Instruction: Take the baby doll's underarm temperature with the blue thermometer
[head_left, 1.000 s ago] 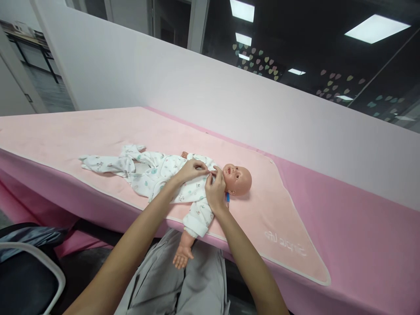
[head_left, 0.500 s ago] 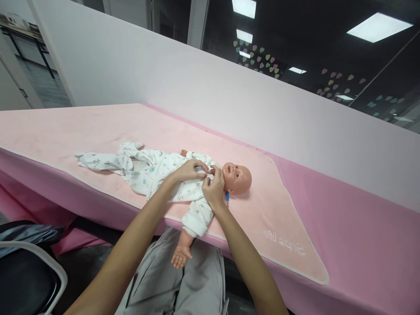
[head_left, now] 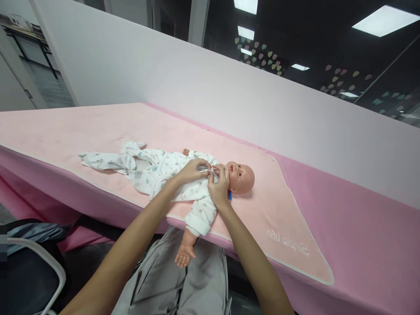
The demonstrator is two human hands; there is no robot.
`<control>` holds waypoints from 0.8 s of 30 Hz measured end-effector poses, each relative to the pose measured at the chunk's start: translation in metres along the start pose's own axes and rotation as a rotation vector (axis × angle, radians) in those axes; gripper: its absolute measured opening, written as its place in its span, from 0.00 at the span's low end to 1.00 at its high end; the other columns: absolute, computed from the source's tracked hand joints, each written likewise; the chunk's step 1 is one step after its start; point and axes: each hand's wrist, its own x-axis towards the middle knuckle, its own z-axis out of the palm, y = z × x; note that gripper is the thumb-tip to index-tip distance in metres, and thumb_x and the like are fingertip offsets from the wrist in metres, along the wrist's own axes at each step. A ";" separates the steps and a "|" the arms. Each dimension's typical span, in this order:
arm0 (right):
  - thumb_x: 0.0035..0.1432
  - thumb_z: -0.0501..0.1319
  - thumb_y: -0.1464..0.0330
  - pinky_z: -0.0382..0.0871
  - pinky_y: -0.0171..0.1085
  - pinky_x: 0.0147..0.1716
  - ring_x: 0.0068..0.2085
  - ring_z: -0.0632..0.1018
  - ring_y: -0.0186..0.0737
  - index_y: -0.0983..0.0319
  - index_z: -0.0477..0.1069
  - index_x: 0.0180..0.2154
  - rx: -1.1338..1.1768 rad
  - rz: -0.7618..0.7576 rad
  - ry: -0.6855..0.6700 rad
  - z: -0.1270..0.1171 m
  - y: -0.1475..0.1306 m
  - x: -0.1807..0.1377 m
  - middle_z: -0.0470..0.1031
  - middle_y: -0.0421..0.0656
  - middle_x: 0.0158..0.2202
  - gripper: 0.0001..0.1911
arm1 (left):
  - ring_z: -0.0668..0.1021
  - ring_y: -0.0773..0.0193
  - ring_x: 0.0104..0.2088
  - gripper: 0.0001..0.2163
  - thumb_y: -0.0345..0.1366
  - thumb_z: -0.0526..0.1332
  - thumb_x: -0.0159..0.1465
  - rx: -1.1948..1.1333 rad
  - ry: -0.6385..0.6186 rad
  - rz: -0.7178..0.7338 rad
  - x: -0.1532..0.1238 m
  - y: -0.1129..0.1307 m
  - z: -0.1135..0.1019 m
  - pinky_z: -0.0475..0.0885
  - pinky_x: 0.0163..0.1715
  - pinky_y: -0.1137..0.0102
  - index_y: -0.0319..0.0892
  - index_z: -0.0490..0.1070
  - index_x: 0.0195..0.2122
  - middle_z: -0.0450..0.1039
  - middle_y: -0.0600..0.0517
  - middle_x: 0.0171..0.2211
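A baby doll (head_left: 241,177) lies on its back on a pink mat (head_left: 98,131), head to the right. It wears a white printed romper (head_left: 167,173). One doll arm hangs over the near table edge. My left hand (head_left: 192,169) and my right hand (head_left: 219,186) meet at the doll's chest just below the chin, both pinching the romper's collar. A small blue object (head_left: 230,197) peeks out beside my right hand under the doll's neck.
The table carries a darker pink cloth (head_left: 361,218) under the mat. A white partition wall (head_left: 197,87) runs along the far side. A dark chair with a white frame (head_left: 29,271) stands at lower left. My grey-trousered lap (head_left: 183,284) is below the table edge.
My hands stay pinched at the doll's collar with only small finger movements. The view has shifted slightly.
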 end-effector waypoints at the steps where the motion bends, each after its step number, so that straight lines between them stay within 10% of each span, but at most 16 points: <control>1: 0.52 0.52 0.77 0.70 0.38 0.43 0.44 0.71 0.38 0.62 0.66 0.38 0.023 0.003 0.005 0.000 0.000 0.001 0.64 0.47 0.42 0.11 | 0.74 0.60 0.39 0.08 0.36 0.58 0.52 -0.005 0.005 0.003 -0.001 0.002 0.000 0.67 0.43 0.69 0.40 0.72 0.32 0.74 0.50 0.35; 24: 0.53 0.52 0.78 0.66 0.40 0.49 0.48 0.69 0.38 0.62 0.68 0.32 -0.011 -0.015 0.080 -0.001 0.000 -0.002 0.65 0.46 0.42 0.10 | 0.76 0.60 0.37 0.08 0.34 0.59 0.53 -0.011 0.070 0.031 -0.005 0.004 0.001 0.69 0.40 0.71 0.39 0.76 0.31 0.77 0.49 0.32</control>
